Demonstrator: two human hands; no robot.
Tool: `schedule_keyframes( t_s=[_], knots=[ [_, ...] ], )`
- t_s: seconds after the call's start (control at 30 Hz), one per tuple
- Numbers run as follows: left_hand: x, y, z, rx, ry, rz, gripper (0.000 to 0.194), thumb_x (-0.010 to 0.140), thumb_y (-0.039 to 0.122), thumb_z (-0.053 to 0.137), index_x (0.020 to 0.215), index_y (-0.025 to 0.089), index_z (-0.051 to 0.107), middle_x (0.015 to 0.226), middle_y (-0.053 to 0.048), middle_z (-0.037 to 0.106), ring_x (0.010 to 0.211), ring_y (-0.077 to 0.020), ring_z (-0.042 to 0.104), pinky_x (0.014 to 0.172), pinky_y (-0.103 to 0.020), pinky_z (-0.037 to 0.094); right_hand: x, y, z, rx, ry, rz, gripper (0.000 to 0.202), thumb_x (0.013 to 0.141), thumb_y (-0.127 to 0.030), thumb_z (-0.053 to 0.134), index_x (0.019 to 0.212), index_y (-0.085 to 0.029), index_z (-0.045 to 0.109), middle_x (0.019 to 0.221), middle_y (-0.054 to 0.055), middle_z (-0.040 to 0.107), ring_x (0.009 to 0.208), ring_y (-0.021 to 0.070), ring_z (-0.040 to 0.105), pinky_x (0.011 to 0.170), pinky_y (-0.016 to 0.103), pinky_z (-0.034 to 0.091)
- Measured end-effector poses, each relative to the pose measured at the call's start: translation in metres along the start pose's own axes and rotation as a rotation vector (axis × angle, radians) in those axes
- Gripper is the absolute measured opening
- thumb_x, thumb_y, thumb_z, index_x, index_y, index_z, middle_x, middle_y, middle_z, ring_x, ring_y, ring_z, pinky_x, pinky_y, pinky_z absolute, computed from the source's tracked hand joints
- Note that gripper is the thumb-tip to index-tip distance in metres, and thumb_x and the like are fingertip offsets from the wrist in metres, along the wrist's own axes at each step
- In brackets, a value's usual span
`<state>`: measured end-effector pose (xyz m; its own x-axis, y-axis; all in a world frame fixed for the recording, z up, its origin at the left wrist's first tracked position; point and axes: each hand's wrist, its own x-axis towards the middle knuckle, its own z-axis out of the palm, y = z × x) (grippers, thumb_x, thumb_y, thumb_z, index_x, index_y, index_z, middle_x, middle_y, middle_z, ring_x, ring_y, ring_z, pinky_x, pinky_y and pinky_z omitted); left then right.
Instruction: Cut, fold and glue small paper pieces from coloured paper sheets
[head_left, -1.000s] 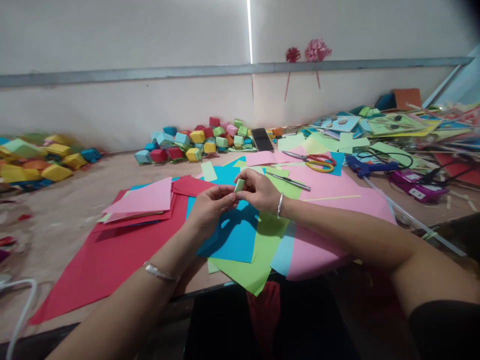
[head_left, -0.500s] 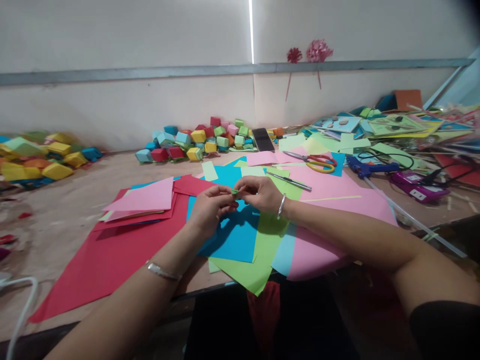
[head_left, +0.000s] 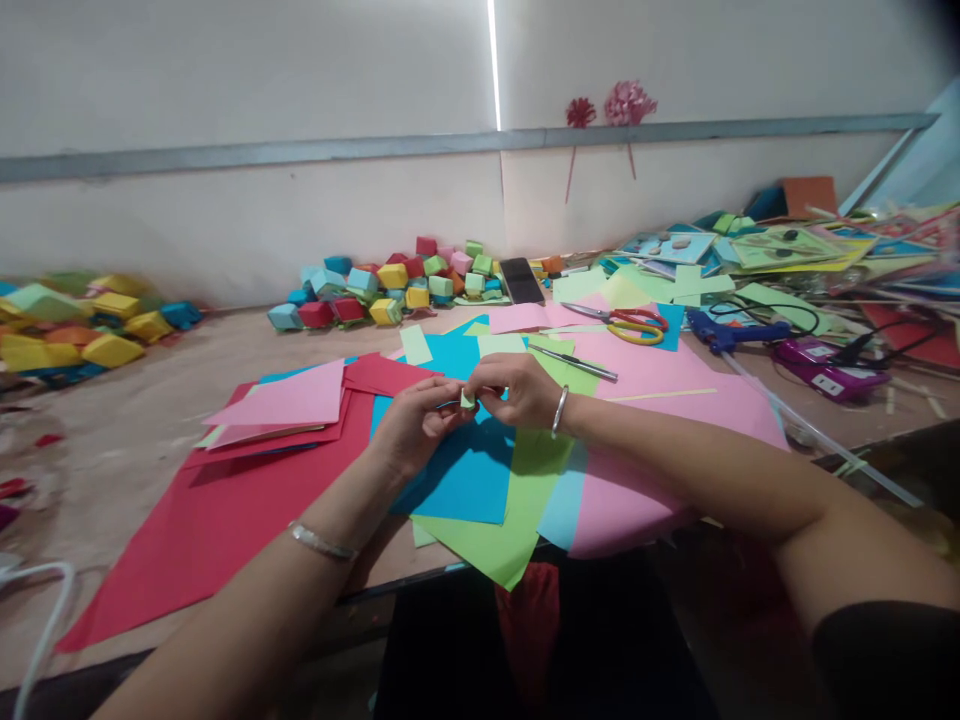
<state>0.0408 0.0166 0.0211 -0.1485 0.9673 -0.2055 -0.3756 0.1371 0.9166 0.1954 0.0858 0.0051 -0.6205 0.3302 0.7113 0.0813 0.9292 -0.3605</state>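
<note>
Between the fingertips of my left hand [head_left: 420, 420] and my right hand [head_left: 516, 390] is a small piece of folded light green paper [head_left: 467, 399]. Both hands pinch it, and the fingers cover much of it. They hold it above a blue paper sheet [head_left: 457, 485], which overlaps a lime green sheet [head_left: 529, 500]. A red sheet [head_left: 225, 530] lies to the left, with a stack of pink and other coloured papers [head_left: 281, 395] on it. Just beyond my right hand rests a slim metallic pen-like tool [head_left: 574, 362].
Scissors [head_left: 630, 322] with red and yellow handles lie behind pink paper [head_left: 660, 380]. At the right are a blue glue gun [head_left: 739, 332] and a purple power strip [head_left: 829, 370]. Small paper boxes [head_left: 390, 290] and a phone [head_left: 520, 281] sit along the wall, more paper boxes [head_left: 82, 320] at far left.
The green paper piece has been turned between my fingers, so a paler face shows. Both hands stay in nearly the same place. The whole view has shifted slightly.
</note>
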Motion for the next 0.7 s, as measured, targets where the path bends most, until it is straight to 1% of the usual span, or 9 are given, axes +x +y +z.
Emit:
schedule_keyframes(
  t_s=[0.1,0.2,0.27,0.3,0.33,0.4,0.43,0.53,0.7],
  knots=[
    [0.0001,-0.0008,-0.0010,0.021,0.003,0.042,0.013,0.052,0.009,0.076,0.062,0.014,0.071,0.062,-0.002,0.069,0.060,-0.0116,0.063,0.057,-0.020,0.054,0.0009,-0.0008,-0.0013,0.015,-0.007,0.031,0.023,0.073,-0.005,0.046,0.072,-0.017,0.066,0.069,0.001,0.061,0.065,0.0116,0.052,0.062,0.023,0.042],
    [0.0002,-0.0028,-0.0023,0.073,0.028,0.113,0.023,0.046,0.013,0.083,0.065,0.014,0.072,0.062,-0.001,0.069,0.059,-0.0120,0.063,0.059,-0.022,0.054,0.0024,-0.0045,-0.0031,0.113,0.007,0.178,0.021,0.074,-0.006,0.048,0.076,-0.016,0.066,0.070,0.000,0.062,0.065,0.0106,0.052,0.064,0.022,0.042],
    [-0.0005,-0.0039,-0.0028,0.148,0.027,0.199,0.028,0.045,0.019,0.086,0.069,0.014,0.072,0.061,-0.001,0.068,0.057,-0.0119,0.063,0.059,-0.024,0.054,0.0036,-0.0068,-0.0037,0.202,0.010,0.315,0.013,0.077,-0.012,0.053,0.080,-0.016,0.065,0.071,-0.001,0.062,0.064,0.0100,0.053,0.063,0.022,0.042],
    [-0.0012,-0.0041,-0.0027,0.186,0.021,0.255,0.030,0.046,0.022,0.087,0.071,0.014,0.072,0.060,-0.001,0.068,0.056,-0.0119,0.062,0.059,-0.024,0.054,0.0042,-0.0074,-0.0036,0.232,0.011,0.380,0.007,0.078,-0.016,0.057,0.081,-0.015,0.063,0.071,-0.001,0.062,0.064,0.0099,0.053,0.063,0.022,0.042],
    [-0.0020,-0.0042,-0.0025,0.218,0.014,0.313,0.032,0.047,0.024,0.088,0.072,0.014,0.071,0.059,0.000,0.068,0.055,-0.0120,0.062,0.058,-0.025,0.053,0.0047,-0.0075,-0.0034,0.245,0.005,0.434,0.007,0.080,-0.022,0.060,0.081,-0.015,0.062,0.071,-0.001,0.061,0.063,0.0100,0.053,0.062,0.022,0.042],
    [-0.0037,-0.0040,-0.0020,0.257,0.007,0.403,0.033,0.050,0.027,0.088,0.074,0.015,0.070,0.059,0.000,0.068,0.055,-0.0126,0.062,0.058,-0.025,0.052,0.0056,-0.0062,-0.0029,0.250,-0.037,0.509,0.016,0.082,-0.030,0.063,0.076,-0.016,0.059,0.068,-0.002,0.059,0.062,0.0098,0.051,0.061,0.022,0.040],
    [-0.0044,-0.0039,-0.0018,0.272,0.005,0.426,0.032,0.051,0.028,0.088,0.073,0.015,0.069,0.059,0.000,0.068,0.055,-0.0130,0.062,0.058,-0.025,0.052,0.0060,-0.0051,-0.0027,0.257,-0.075,0.529,0.018,0.083,-0.032,0.061,0.075,-0.016,0.058,0.066,-0.002,0.059,0.061,0.0095,0.051,0.060,0.022,0.040],
    [-0.0052,-0.0037,-0.0016,0.301,-0.006,0.410,0.031,0.052,0.030,0.088,0.072,0.015,0.070,0.061,-0.002,0.070,0.058,-0.0142,0.064,0.060,-0.026,0.053,0.0065,-0.0023,-0.0032,0.300,-0.161,0.509,0.020,0.087,-0.030,0.055,0.072,-0.017,0.055,0.062,-0.003,0.056,0.059,0.0091,0.049,0.061,0.022,0.039],
    [-0.0038,-0.0039,-0.0016,0.173,-0.025,0.288,0.034,0.046,0.032,0.091,0.068,0.016,0.071,0.061,-0.001,0.069,0.056,-0.0125,0.063,0.059,-0.025,0.055,0.0057,-0.0053,-0.0054,0.259,-0.099,0.387,0.021,0.085,-0.030,0.053,0.067,-0.018,0.052,0.060,-0.004,0.048,0.061,0.0096,0.042,0.061,0.023,0.035]
  ],
)
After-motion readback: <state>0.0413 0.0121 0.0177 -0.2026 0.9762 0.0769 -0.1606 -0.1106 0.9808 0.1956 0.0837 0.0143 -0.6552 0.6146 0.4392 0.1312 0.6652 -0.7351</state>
